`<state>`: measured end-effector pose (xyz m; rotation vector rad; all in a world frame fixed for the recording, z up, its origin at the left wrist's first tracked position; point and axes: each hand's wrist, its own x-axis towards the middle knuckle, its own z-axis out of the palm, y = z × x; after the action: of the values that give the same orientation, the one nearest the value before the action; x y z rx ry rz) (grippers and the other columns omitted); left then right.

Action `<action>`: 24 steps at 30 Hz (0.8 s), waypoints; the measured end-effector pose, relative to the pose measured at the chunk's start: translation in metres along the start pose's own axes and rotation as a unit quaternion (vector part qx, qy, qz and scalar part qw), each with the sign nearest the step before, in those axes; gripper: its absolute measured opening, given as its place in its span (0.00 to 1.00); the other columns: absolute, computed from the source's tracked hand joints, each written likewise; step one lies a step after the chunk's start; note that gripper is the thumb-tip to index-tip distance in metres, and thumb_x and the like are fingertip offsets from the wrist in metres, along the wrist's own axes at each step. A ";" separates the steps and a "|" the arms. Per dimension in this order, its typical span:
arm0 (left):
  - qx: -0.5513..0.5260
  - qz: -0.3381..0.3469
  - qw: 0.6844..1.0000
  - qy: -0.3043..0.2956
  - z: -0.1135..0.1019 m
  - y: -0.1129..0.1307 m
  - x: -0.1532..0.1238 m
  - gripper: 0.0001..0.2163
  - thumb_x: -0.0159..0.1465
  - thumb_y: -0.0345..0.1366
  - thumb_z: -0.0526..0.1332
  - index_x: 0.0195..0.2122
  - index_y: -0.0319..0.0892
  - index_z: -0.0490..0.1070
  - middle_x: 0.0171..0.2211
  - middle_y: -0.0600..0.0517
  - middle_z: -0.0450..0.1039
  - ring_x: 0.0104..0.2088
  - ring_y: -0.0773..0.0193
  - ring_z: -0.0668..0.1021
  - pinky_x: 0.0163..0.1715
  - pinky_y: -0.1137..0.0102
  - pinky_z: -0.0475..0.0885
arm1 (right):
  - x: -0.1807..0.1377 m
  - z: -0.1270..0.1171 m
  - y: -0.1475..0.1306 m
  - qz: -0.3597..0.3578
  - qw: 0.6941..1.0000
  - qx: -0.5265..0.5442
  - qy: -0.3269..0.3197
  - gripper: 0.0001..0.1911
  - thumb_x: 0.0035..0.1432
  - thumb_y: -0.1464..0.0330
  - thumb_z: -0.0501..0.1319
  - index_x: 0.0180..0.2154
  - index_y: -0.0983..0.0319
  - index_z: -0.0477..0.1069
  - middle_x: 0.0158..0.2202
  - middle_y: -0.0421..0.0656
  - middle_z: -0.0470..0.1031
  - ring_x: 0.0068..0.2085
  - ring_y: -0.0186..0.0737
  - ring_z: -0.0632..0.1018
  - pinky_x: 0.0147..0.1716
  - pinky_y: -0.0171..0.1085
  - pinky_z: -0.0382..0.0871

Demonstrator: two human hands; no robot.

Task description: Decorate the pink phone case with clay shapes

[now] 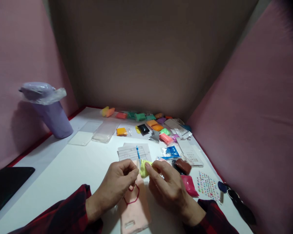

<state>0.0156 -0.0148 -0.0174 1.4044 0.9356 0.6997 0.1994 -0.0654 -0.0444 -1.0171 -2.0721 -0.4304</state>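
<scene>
Between my hands is a packet of bright yellow modelling clay (pixel 144 169), its clear wrapper partly visible. My right hand (pixel 168 185) is closed on the packet, thumb and fingers pinching its right side. Just left of the packet, my left hand (pixel 119 182) is closed in a pinch; what lies between its fingertips is too small to make out. Below my hands a phone case (pixel 135 211) covered in peach clay lies on the table, with a camera cut-out at its near end. A thin dark-pink clay line (pixel 133 202) forms a curved outline on it, partly hidden by my left hand.
A sheet of paper (pixel 127 152) with a blue tool (pixel 138 152) lies behind the case. Clay packets of several colours (pixel 166 138) spread to the right and back. Clear cases (pixel 106 130) and a purple bin (pixel 55 118) stand left, a gem sheet (pixel 207 185) right.
</scene>
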 end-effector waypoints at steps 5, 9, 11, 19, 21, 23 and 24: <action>-0.020 -0.006 1.000 0.004 0.001 0.003 0.001 0.13 0.57 0.39 0.62 0.20 0.40 0.64 0.17 0.58 0.66 0.19 0.70 0.68 0.22 0.74 0.64 | -0.002 0.000 0.000 0.010 1.000 0.003 0.004 0.27 0.55 0.83 0.57 0.57 0.69 0.63 0.37 0.49 0.68 0.35 0.42 0.70 0.30 0.42 0.70; -0.050 -0.029 0.998 -0.012 0.001 0.002 0.003 0.13 0.57 0.43 0.63 0.23 0.40 0.66 0.18 0.57 0.66 0.19 0.70 0.69 0.22 0.73 0.65 | -0.004 0.001 0.002 0.020 1.000 -0.004 0.002 0.27 0.56 0.83 0.56 0.58 0.68 0.63 0.38 0.50 0.68 0.37 0.43 0.71 0.31 0.42 0.71; -0.057 -0.027 0.998 -0.014 0.001 0.001 0.003 0.13 0.57 0.43 0.64 0.23 0.40 0.66 0.19 0.58 0.65 0.19 0.70 0.68 0.22 0.73 0.66 | -0.004 0.000 0.002 0.020 1.000 -0.004 0.002 0.27 0.56 0.83 0.57 0.58 0.68 0.63 0.38 0.50 0.69 0.37 0.44 0.71 0.31 0.43 0.71; -0.025 -0.002 1.000 -0.006 0.000 -0.002 0.001 0.12 0.59 0.40 0.62 0.22 0.40 0.65 0.18 0.58 0.64 0.20 0.70 0.67 0.23 0.73 0.65 | -0.002 -0.001 0.001 0.007 1.000 0.012 0.004 0.27 0.55 0.84 0.57 0.57 0.71 0.64 0.38 0.51 0.68 0.37 0.44 0.70 0.30 0.43 0.70; -0.015 0.000 1.000 -0.003 0.000 -0.002 0.001 0.12 0.59 0.39 0.62 0.22 0.40 0.64 0.18 0.58 0.65 0.20 0.70 0.68 0.23 0.73 0.65 | -0.002 -0.001 0.001 0.005 1.000 0.011 0.004 0.27 0.54 0.84 0.57 0.57 0.71 0.64 0.38 0.51 0.68 0.36 0.44 0.70 0.30 0.43 0.70; -0.009 -0.001 1.000 -0.001 0.000 -0.001 0.001 0.12 0.59 0.39 0.61 0.21 0.40 0.64 0.18 0.58 0.65 0.20 0.70 0.68 0.23 0.73 0.64 | -0.002 -0.001 0.001 0.004 1.000 0.010 0.008 0.27 0.54 0.84 0.57 0.57 0.71 0.64 0.38 0.50 0.68 0.36 0.43 0.69 0.30 0.43 0.70; -0.009 -0.002 1.000 0.000 0.000 0.000 0.001 0.12 0.58 0.38 0.62 0.21 0.40 0.64 0.18 0.58 0.65 0.20 0.70 0.68 0.23 0.73 0.64 | -0.001 -0.001 0.001 0.003 1.000 0.010 0.008 0.27 0.54 0.84 0.57 0.57 0.71 0.64 0.38 0.50 0.68 0.36 0.43 0.69 0.30 0.43 0.70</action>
<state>0.0165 -0.0140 -0.0171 1.3871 0.9300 0.7028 0.2008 -0.0660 -0.0449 -1.0043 -2.0548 -0.4115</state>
